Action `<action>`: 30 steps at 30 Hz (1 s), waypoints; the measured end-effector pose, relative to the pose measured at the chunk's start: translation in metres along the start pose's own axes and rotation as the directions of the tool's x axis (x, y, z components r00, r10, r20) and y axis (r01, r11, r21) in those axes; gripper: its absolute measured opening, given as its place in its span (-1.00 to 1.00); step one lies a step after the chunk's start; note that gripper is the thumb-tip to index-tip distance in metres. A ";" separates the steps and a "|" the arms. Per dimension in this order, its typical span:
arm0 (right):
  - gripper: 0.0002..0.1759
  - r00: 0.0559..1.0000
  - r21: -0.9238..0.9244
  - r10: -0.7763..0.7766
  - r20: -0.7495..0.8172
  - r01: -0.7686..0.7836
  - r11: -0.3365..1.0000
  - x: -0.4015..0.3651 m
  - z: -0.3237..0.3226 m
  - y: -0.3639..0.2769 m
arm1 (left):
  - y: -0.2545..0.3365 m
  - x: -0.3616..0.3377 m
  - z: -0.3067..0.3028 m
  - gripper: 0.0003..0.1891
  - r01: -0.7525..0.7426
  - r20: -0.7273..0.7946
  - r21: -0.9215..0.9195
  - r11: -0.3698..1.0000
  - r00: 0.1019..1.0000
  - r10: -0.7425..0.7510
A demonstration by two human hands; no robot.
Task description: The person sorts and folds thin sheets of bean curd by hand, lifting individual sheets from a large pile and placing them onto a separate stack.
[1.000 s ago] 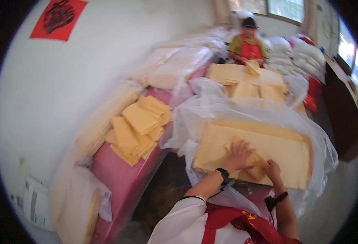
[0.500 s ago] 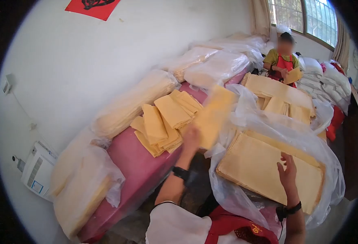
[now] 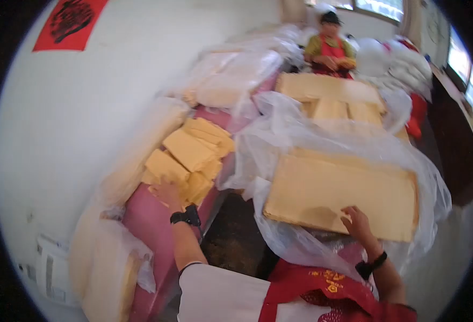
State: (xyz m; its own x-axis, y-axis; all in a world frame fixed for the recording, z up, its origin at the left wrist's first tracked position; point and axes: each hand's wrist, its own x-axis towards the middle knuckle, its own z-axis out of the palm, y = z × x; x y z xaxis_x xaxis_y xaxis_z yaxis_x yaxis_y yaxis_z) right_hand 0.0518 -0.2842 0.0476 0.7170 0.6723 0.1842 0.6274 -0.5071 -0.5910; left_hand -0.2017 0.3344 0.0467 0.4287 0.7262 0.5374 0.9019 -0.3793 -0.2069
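My left hand [image 3: 166, 194] rests at the near edge of a pile of folded yellow sheets [image 3: 189, 151], its blurred fingers spread against the lower left folds. The pile lies loosely overlapped on a pink surface [image 3: 149, 214]. To the right, my right hand [image 3: 359, 224] is open, fingers apart and slightly bent, over the near edge of a broad stack of flat, pale yellow sheets [image 3: 333, 193]. Nothing shows in that hand, and its shadow falls on the top sheet. Clear plastic wrapping [image 3: 279, 126] is folded back around this stack.
Plastic-wrapped bundles [image 3: 139, 145] line the wall on the left. Beyond my stack lies another stack of yellow sheets [image 3: 327, 88], with a person [image 3: 330, 51] in a red apron behind it, holding something yellow. White sacks [image 3: 408, 67] are heaped at the back right.
My left hand has carried a folded yellow sheet leftward to the pile and now touches the pile. My right hand stays over the flat stack. The view has shifted.
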 end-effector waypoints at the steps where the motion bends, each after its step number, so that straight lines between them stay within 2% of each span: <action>1: -0.73 0.999 0.022 0.040 0.009 -0.041 0.999 -0.004 0.001 0.006 | 0.013 0.001 -0.029 -0.66 -0.004 -0.288 -0.121 0.993 0.957 -0.031; 2: -0.72 0.997 0.048 0.071 0.019 -0.072 0.996 -0.007 0.006 0.014 | 0.028 0.000 -0.045 -0.62 -0.036 -0.543 -0.244 0.969 0.833 -0.106; 3: -0.72 0.994 0.057 0.107 0.016 -0.108 0.993 -0.011 0.014 0.020 | 0.050 -0.009 -0.052 -0.66 -0.129 -0.362 -0.519 0.845 0.929 -0.080; 4: -0.71 0.998 0.028 0.053 0.028 -0.054 0.998 -0.011 0.021 0.025 | 0.079 -0.022 -0.061 -0.70 -0.139 -0.177 -0.757 0.638 0.984 0.003; 5: -0.70 0.999 -0.009 -0.001 0.040 0.002 1.000 -0.011 0.023 0.029 | 0.113 -0.044 -0.080 -0.69 -0.133 -0.069 -0.866 0.482 0.987 0.148; 6: -0.70 0.999 -0.024 0.029 0.026 -0.028 0.999 -0.010 0.021 0.024 | 0.149 -0.073 -0.102 -0.68 -0.086 0.014 -0.947 0.308 0.951 0.309; 7: -0.69 0.998 0.056 0.060 0.005 -0.061 0.997 -0.007 0.020 0.013 | 0.177 -0.101 -0.116 -0.63 -0.039 0.165 -0.928 0.371 0.849 0.502; 8: -0.68 0.997 0.143 0.068 -0.021 -0.064 0.988 0.001 0.016 0.008 | 0.200 -0.128 -0.105 -0.54 -0.076 0.197 -0.919 0.387 0.761 0.618; 9: -0.68 0.998 0.140 0.049 -0.045 -0.042 0.989 0.008 0.010 0.009 | 0.216 -0.152 -0.071 -0.44 -0.273 0.071 -0.882 0.384 0.729 0.681; 10: -0.67 0.993 0.153 0.104 -0.056 -0.095 0.984 0.009 0.009 0.009 | 0.225 -0.167 -0.076 -0.39 -0.278 0.133 -0.844 0.458 0.720 0.681; 11: -0.66 0.985 0.167 0.163 -0.060 -0.151 0.974 0.009 0.008 0.011 | 0.227 -0.173 -0.080 -0.39 -0.287 0.120 -0.838 0.464 0.732 0.670; 14: -0.67 0.985 0.208 0.167 -0.035 -0.156 0.966 -0.004 0.007 0.028 | 0.221 -0.194 -0.086 -0.40 -0.228 0.189 -0.823 0.520 0.753 0.630; 16: -0.68 0.989 0.227 0.149 -0.004 -0.145 0.963 -0.015 0.017 0.039 | 0.220 -0.191 -0.090 -0.48 -0.354 -0.004 -0.836 0.419 0.768 0.640; 17: -0.69 0.989 0.180 0.145 0.017 -0.146 0.973 -0.016 0.023 0.044 | 0.220 -0.191 -0.091 -0.48 -0.348 0.011 -0.832 0.433 0.770 0.638; 19: -0.69 0.989 0.142 0.142 0.048 -0.147 0.979 -0.015 0.031 0.037 | 0.221 -0.190 -0.087 -0.54 -0.477 -0.040 -0.769 0.425 0.700 0.713; 20: -0.70 0.991 0.177 0.123 0.052 -0.130 0.976 -0.013 0.036 0.031 | 0.219 -0.190 -0.085 -0.54 -0.476 -0.029 -0.767 0.430 0.695 0.718; 22: -0.70 0.992 0.208 0.115 0.051 -0.123 0.970 -0.015 0.045 0.023 | 0.219 -0.189 -0.083 -0.58 -0.445 -0.054 -0.825 0.348 0.676 0.735; 23: -0.70 0.995 0.203 0.065 0.070 -0.078 0.976 -0.011 0.053 0.024 | 0.219 -0.186 -0.083 -0.58 -0.448 -0.058 -0.826 0.343 0.673 0.738; 25: -0.70 0.996 0.196 0.015 0.089 -0.032 0.980 -0.003 0.068 0.023 | 0.215 -0.179 -0.086 -0.62 -0.226 0.065 -0.918 0.326 0.725 0.686; 26: -0.69 0.995 0.197 -0.016 0.101 -0.005 0.980 0.002 0.074 0.022 | 0.214 -0.175 -0.086 -0.62 -0.224 0.065 -0.919 0.324 0.725 0.686; 28: -0.68 0.991 0.193 -0.044 0.125 0.019 0.981 0.007 0.079 0.009 | 0.214 -0.172 -0.084 -0.64 -0.400 -0.075 -0.875 0.274 0.670 0.739; 29: -0.67 0.983 0.142 -0.084 0.162 0.061 0.988 0.012 0.082 0.002 | 0.214 -0.174 -0.083 -0.64 -0.391 -0.070 -0.879 0.274 0.674 0.735; 30: -0.66 0.971 0.093 -0.125 0.202 0.109 0.990 0.018 0.084 -0.006 | 0.214 -0.175 -0.083 -0.65 -0.270 0.031 -0.913 0.307 0.702 0.712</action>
State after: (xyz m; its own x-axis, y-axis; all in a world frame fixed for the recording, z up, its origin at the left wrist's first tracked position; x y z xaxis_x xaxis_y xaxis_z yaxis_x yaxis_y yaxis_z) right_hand 0.0352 -0.2238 -0.0109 0.5565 0.8254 0.0948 0.6703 -0.3787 -0.6382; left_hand -0.0881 0.0784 -0.0236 0.9443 0.2578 0.2043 0.1119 -0.8358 0.5374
